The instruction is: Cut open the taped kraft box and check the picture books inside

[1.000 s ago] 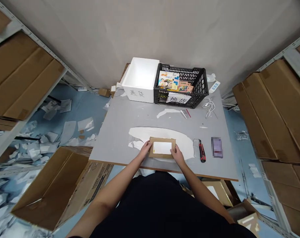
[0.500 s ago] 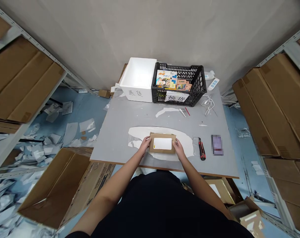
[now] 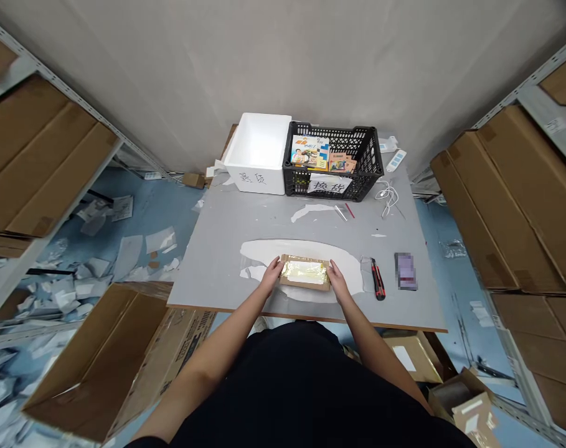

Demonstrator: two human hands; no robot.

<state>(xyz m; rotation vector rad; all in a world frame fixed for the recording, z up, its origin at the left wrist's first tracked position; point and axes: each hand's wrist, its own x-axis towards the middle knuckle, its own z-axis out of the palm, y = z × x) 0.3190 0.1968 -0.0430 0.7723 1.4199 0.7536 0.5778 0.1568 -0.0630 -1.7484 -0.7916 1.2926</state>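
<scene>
My left hand (image 3: 272, 275) and my right hand (image 3: 339, 280) hold the short ends of a flat cardboard box (image 3: 305, 281) lying on the grey table (image 3: 208, 261). Its top now shows a shiny gold, crinkled surface (image 3: 304, 270), perhaps foil or film; I cannot tell which. A red and black utility knife (image 3: 378, 280) lies to the right of my right hand. Farther right lies a phone (image 3: 406, 271), its face blurred out. Neither hand touches them.
At the table's back stand an open white foam box (image 3: 255, 180) and a black plastic crate (image 3: 332, 132) holding printed booklets. A white cable (image 3: 389, 198) and power strip (image 3: 395, 160) lie right of it. Cartons fill shelves on both sides, and an open carton (image 3: 109, 361) stands lower left.
The box's top showed a white label before and now shows a shiny gold surface. My hands stay at its ends, and the view has shifted slightly.
</scene>
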